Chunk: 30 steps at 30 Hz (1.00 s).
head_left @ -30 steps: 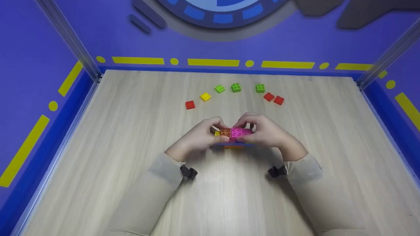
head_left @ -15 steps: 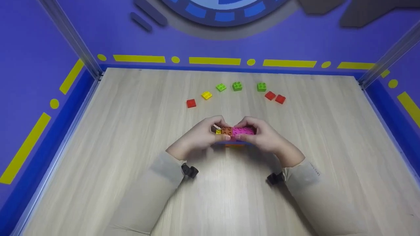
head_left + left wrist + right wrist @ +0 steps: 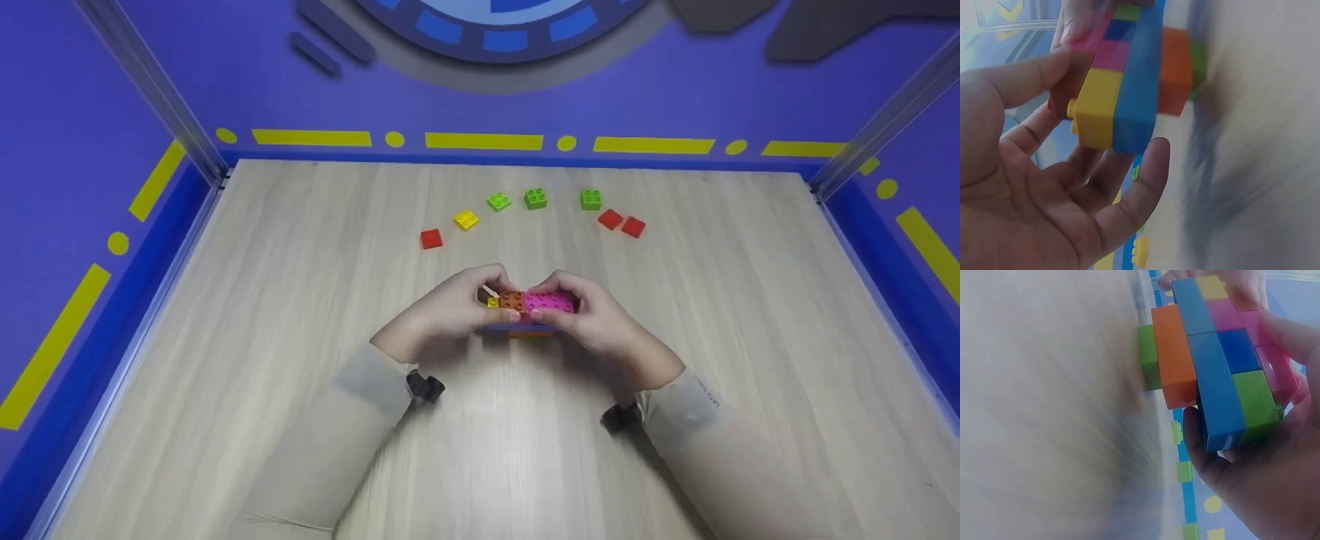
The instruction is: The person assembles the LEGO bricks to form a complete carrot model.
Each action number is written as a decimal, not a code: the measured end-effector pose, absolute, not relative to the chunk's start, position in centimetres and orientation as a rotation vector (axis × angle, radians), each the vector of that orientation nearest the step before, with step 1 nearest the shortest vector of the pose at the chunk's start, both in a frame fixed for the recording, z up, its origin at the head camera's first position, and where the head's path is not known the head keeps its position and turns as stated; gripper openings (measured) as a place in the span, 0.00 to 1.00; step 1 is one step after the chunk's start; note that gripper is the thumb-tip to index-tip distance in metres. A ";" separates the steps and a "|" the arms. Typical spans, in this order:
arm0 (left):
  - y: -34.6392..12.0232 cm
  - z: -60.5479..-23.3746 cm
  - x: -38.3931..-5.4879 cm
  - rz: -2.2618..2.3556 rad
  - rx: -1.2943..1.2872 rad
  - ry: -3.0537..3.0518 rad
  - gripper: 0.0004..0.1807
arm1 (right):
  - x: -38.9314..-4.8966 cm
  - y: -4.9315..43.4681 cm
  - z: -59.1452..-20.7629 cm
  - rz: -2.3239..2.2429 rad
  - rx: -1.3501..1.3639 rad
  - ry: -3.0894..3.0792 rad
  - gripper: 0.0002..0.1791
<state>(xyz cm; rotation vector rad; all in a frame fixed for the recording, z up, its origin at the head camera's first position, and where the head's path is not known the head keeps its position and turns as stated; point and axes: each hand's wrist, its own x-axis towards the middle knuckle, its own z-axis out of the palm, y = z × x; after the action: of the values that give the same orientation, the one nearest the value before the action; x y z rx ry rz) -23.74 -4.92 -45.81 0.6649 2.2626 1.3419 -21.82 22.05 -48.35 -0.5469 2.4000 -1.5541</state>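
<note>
Both hands hold a built-up block of toy bricks just above the table in the middle of the head view. My left hand (image 3: 450, 307) pinches its left end, thumb on the near side by the brown brick (image 3: 512, 301). The right hand (image 3: 600, 319) grips the right end, at the pink brick (image 3: 550, 302). In the right wrist view, light blue bricks (image 3: 1216, 388) run along the block over an orange brick (image 3: 1175, 357), with a green brick (image 3: 1149, 357) at the bottom. A yellow brick (image 3: 1098, 107) with bare studs is at the left end. Fingers hide parts of the far side.
Loose bricks lie in an arc on the wooden table (image 3: 300, 247) beyond the hands: a red one (image 3: 431, 239), a yellow one (image 3: 466, 219), several green ones (image 3: 535, 199) and two red ones (image 3: 610, 219) at the right. A blue wall (image 3: 450, 105) rises behind.
My right hand has shifted slightly left along the block, its thumb moving toward the middle, and its wrist is lower in view. The left hand's grip looks the same. The loose bricks stay put.
</note>
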 end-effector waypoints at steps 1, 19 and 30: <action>-5.1 -45.6 -24.0 1.318 0.678 2.262 0.14 | -21.8 22.0 -48.3 -1.550 -0.548 2.403 0.17; -3.9 -44.5 -33.0 1.396 0.326 2.164 0.24 | -22.2 21.6 -48.7 -1.581 -0.479 2.340 0.17; 0.2 -45.8 -36.8 1.507 0.133 2.166 0.31 | -22.0 22.1 -48.8 -1.597 -0.476 2.337 0.16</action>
<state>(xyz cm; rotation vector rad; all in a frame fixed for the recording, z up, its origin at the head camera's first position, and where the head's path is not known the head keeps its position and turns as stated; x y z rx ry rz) -36.78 0.22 -45.84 0.1333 2.1660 1.5068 -22.00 22.05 -48.83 -0.4759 2.3374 -1.5973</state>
